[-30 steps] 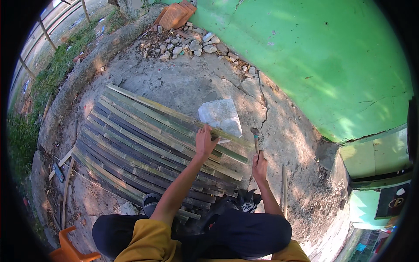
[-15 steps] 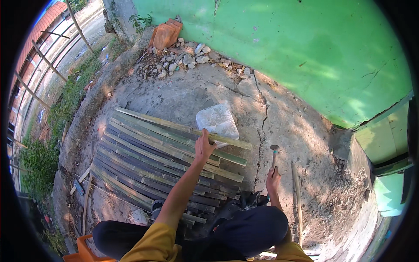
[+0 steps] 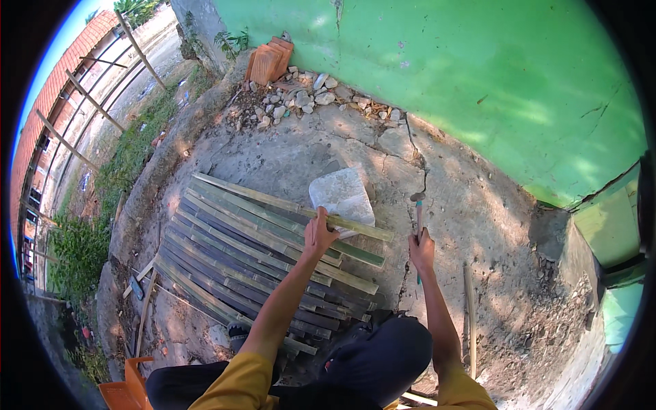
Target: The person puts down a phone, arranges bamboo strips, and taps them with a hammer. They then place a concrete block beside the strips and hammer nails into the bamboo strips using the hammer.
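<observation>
Many bamboo strips (image 3: 253, 253) lie side by side on the concrete ground (image 3: 260, 150), dark & pale mixed, like a loose mat. The far-edge strip (image 3: 362, 227), a pale one, crosses over a whitish block (image 3: 342, 190) nr. its R end. L hand (image 3: 320, 234) pinches that strip right by the block, thumb on the near side, fingertips reaching over; how tight, can't tell from here. R hand (image 3: 422, 250) is wrapped round a small hammer (image 3: 419, 215), about mid-handle, head up, held apart from the strip's R end.

Handling, IMO: strip's prob. light, stiff lengthwise w/ some spring, the skin side maybe slick. Cut edges could splinter, so best grip is thumb & fingers on the flat faces, close to the block, where it's backed from below. Far L end would prob. whip a bit if lifted from there only. Hammer's prob. head-heavy; lower on the handle = more swing, mid-handle = more control. Block looks heavy, corners prob. crumbly: both sides, 2 hands.
</observation>
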Tool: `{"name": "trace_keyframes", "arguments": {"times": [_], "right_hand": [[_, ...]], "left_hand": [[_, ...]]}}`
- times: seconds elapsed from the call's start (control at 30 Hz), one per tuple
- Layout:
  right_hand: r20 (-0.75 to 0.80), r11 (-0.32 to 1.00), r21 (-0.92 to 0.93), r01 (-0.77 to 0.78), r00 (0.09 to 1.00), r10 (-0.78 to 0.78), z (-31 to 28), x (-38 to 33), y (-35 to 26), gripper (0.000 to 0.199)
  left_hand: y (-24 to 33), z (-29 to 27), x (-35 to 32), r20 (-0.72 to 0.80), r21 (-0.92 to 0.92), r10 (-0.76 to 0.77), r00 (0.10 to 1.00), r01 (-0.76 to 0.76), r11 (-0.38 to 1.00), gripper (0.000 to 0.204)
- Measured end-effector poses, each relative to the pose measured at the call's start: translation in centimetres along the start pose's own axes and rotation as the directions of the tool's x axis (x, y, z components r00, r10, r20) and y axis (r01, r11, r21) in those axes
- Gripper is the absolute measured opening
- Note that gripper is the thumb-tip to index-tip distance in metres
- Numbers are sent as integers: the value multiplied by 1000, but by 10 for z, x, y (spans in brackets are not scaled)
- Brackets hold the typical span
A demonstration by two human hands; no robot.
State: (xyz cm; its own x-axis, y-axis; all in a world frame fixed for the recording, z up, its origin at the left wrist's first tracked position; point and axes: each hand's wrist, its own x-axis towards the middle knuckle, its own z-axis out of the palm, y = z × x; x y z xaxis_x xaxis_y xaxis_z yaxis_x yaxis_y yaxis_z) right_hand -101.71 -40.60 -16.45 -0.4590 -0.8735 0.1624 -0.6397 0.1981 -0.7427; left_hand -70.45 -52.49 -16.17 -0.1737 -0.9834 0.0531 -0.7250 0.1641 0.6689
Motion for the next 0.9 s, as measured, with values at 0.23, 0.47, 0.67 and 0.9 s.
{"name": "trace_keyframes", "arguments": {"times": [0.23, 0.47, 0.67, 0.9], "right_hand": [[220, 989, 83, 120, 966, -135, 69, 116, -66, 43], [403, 972, -118, 202, 904, -139, 147, 148, -115, 53], [237, 896, -103, 432, 885, -400, 188, 168, -120, 53], [558, 889, -178, 421, 788, -261, 192, 190, -123, 54]], "left_hand": [[4, -7, -1, -23, 9, -17, 1000, 17, 1000, 69], [8, -13, -3, 7, 32, -68, 998, 68, 997, 64], [5, -8, -5, -44, 46, 0, 999, 2, 999, 68], [2, -8, -3, -14, 90, -61, 998, 62, 994, 70]]}}
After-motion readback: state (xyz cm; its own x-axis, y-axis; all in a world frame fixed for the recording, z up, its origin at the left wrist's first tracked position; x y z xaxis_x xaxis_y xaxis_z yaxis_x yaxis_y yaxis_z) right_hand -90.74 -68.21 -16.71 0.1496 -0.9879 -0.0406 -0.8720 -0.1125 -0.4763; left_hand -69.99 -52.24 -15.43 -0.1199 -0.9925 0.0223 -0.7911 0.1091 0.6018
